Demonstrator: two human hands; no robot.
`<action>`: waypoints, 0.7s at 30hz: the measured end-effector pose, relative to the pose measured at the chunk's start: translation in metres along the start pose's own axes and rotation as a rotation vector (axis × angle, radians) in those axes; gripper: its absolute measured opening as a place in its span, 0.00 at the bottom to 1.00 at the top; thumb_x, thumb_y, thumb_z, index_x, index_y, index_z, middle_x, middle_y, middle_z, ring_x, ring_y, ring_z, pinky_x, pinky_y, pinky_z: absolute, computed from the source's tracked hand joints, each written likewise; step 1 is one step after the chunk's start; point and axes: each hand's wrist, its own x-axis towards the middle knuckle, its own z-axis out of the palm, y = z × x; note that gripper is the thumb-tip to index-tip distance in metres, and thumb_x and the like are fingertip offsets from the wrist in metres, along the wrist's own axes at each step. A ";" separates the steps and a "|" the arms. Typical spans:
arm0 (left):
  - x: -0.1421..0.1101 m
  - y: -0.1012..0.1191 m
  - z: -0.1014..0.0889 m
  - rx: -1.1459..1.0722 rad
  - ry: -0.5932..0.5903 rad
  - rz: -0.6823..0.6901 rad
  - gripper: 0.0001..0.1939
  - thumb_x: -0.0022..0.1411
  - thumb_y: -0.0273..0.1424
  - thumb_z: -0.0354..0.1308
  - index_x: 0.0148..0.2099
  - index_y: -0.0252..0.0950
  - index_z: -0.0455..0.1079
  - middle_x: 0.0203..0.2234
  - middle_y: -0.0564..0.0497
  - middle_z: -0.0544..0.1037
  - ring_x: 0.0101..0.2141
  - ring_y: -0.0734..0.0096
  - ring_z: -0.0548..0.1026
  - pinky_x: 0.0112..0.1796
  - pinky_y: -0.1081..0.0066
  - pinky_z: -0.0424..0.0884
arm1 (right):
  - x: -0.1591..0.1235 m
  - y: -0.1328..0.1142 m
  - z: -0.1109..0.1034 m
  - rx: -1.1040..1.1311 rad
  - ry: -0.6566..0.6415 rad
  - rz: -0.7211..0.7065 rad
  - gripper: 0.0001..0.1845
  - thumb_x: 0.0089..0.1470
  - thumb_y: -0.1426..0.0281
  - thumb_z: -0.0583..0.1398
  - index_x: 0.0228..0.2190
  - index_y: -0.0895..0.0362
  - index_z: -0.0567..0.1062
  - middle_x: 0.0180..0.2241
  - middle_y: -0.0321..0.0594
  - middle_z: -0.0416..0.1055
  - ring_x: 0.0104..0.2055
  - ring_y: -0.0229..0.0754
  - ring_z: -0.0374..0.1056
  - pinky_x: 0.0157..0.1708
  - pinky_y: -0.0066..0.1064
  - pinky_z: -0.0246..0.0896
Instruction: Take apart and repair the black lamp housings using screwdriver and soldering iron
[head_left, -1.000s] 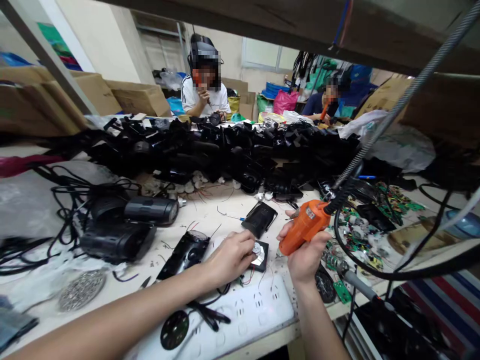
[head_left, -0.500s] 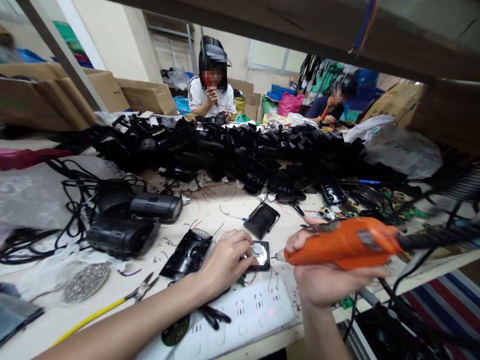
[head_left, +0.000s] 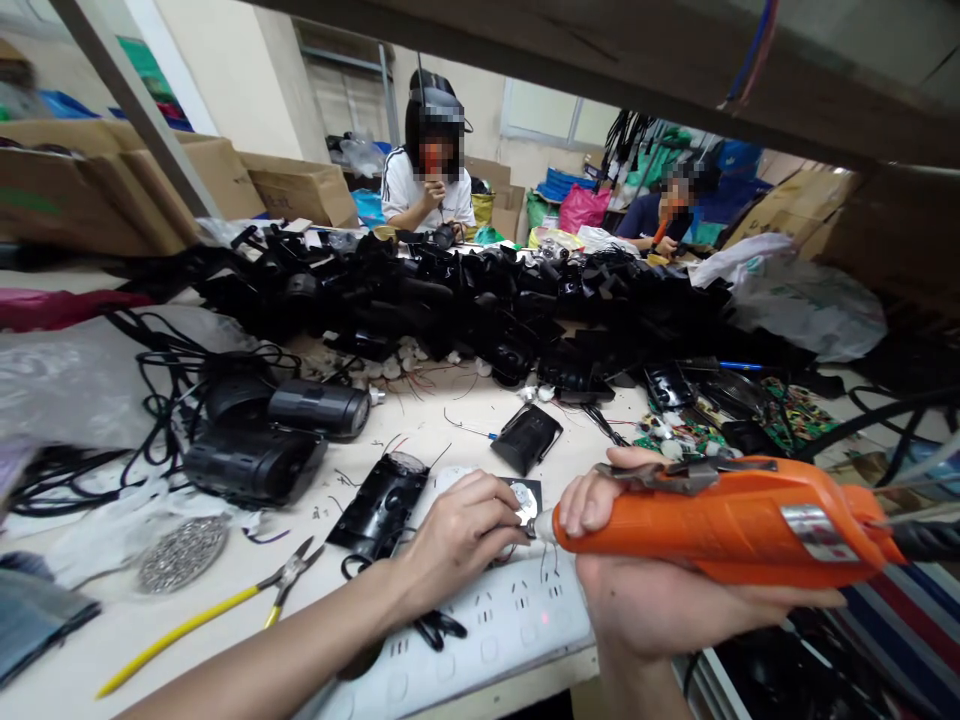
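Note:
My right hand (head_left: 645,598) is wrapped around an orange electric screwdriver (head_left: 705,525), which points left. Its tip meets the near edge of a small black housing with a shiny silver round part (head_left: 525,492). Thumb and fingers of my left hand (head_left: 466,525) grip that housing from the left and partly cover it. Whether a screw sits at the tip, I cannot make out. Just beyond lies a black rectangular casing (head_left: 527,438). Left of my left hand rests another black casing (head_left: 381,502) with a clear round end. A white power strip (head_left: 495,625) runs beneath my left wrist.
Yellow-handled pliers (head_left: 202,625) and a pile of screws (head_left: 182,553) lie at the left, near black cylindrical lamp bodies (head_left: 251,465). A heap of black casings (head_left: 450,295) spans the back. Circuit boards (head_left: 799,415) lie right. Two people (head_left: 427,195) work across the table.
My right hand has brought the screwdriver left, so its tip now touches the housing. My left hand keeps its grip, and the housing looks slightly tilted. The view has shifted a little.

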 end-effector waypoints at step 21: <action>0.022 -0.023 0.014 0.139 -0.387 -0.385 0.09 0.54 0.20 0.59 0.25 0.36 0.65 0.33 0.53 0.76 0.32 0.71 0.74 0.33 0.74 0.66 | 0.033 0.021 -0.001 -0.180 0.084 -0.012 0.41 0.40 0.30 0.52 0.33 0.53 0.78 0.16 0.36 0.69 0.16 0.42 0.63 0.13 0.31 0.56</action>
